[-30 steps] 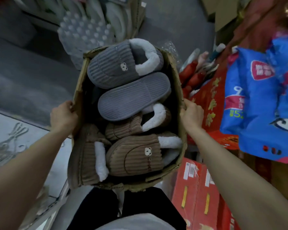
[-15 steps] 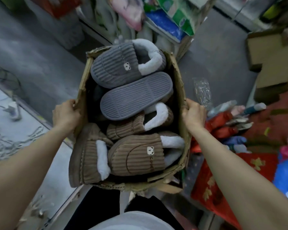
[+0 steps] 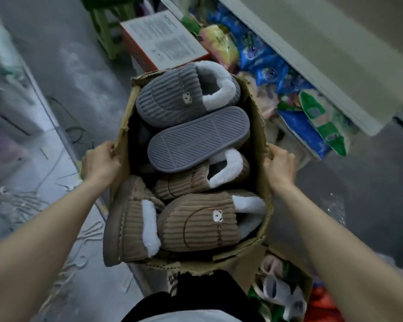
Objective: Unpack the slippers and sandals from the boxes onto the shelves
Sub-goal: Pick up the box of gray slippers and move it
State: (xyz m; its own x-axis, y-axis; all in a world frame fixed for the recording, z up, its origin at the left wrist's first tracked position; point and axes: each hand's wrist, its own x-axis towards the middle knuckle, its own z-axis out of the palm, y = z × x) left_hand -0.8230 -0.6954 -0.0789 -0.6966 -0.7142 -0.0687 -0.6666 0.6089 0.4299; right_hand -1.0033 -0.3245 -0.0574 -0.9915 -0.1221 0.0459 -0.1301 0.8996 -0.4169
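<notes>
A: Box first. Where is it?

B: The cardboard box [image 3: 257, 126] is held up in front of the person's body, off the floor, open top to the camera. It's packed with slippers: a grey slipper [image 3: 172, 98] at the far end, a grey sole [image 3: 199, 138] turned up just under it, then a brown slipper [image 3: 184, 185] wedged mid-box, and a brown bear slipper [image 3: 203, 223] at the near end. One more brown slipper on its side [image 3: 128, 225] hangs over the torn near-left edge.

A: Hands?

B: The left hand [image 3: 101, 162] grips the left wall, fingers curled over the rim. The right hand [image 3: 279, 167] does the same on the right wall, fingers clamped on the cardboard edge. Both arms are stretched out.

A: Nothing unpacked yet?

B: I'd say no. All the pairs I can see are in the box, so it looks like carrying, not shelving.

A: Risks?

B: Mainly that side-lying slipper. It's half out where the wall is ripped, so a tilt toward the body would probably drop it. The rim is also ragged and soft, and the grips are only on the thin walls, so the card could buckle or tear under the load. I can't see the bottom of the box, so I can't judge it.

A: Around it?

B: A grey floor [image 3: 84, 73]. An orange-edged carton [image 3: 163, 40] lies beyond the box, with blue packets [image 3: 263, 54] along a pale shelf edge [image 3: 312, 56] to the right. A second carton [image 3: 286, 296] of goods sits low by the right arm. The clutter is a trip hazard, I'd guess.
</notes>
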